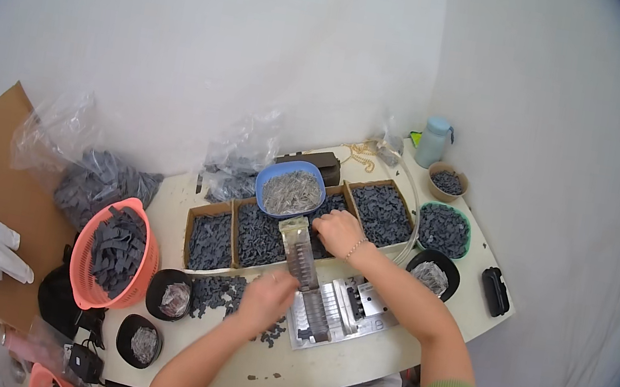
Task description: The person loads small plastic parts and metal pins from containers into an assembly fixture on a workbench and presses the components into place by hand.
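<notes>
My left hand (269, 298) is closed, fingers curled together beside a slotted, semi-transparent strip (301, 261); whatever it grips is too small to make out. The strip runs from the cardboard tray down onto a silvery metal fixture (346, 318) with rows of slots. My right hand (338, 234) reaches over the divided cardboard tray (237, 232), its fingertips pinched down at the small dark grey pieces (328, 211) in one compartment. What lies between those fingertips is hidden. Loose dark grey pieces (217, 292) also lie on the table left of my left hand.
A blue bowl (258, 185) of thin clear-grey parts rests on the tray. Black bowls (123, 336) stand left; another black bowl (452, 281) and a green-rimmed bowl (469, 239) stand right. A coral basket (80, 262) is far left, a blue bottle (432, 144) back right.
</notes>
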### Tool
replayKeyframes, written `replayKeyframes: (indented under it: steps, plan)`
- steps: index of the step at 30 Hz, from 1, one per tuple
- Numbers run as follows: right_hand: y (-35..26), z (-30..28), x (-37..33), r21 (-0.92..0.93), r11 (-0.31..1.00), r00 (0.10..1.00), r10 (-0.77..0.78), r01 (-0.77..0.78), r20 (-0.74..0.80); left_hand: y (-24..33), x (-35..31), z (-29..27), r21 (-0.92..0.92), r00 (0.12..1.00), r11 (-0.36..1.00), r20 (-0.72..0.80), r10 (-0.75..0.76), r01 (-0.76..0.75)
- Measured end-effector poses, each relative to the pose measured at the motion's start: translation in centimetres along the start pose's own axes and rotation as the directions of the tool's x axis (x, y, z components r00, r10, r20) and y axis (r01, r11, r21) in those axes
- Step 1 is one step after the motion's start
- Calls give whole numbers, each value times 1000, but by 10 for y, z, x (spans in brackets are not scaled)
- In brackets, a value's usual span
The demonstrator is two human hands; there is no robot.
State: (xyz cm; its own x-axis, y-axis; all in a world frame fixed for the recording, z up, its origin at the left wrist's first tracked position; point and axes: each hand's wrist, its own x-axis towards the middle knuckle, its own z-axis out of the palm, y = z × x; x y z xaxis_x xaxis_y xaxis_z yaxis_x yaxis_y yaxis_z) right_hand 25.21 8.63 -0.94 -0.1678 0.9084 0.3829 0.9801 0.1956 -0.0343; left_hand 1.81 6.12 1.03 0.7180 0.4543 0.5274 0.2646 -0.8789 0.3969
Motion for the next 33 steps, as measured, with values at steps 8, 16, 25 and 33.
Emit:
replayKeyframes:
  steps: [8,16,25,33]
  plan:
    - [-11,-41,-23,275,956,990,124,-103,-61,33,-66,14,164,950,946,186,250,-281]
    - [-16,-46,-46,42,999,984,5,2,-178,34,-81,6,194,941,927,171,292,-323]
    - [-91,-28,-108,332,889,948,-292,317,-123,-9,-70,-18,85,963,967,105,-247,238]
    - [-98,-44,-127,230,892,921,-370,389,-122,4,-49,-12,-305,926,874,128,-356,379]
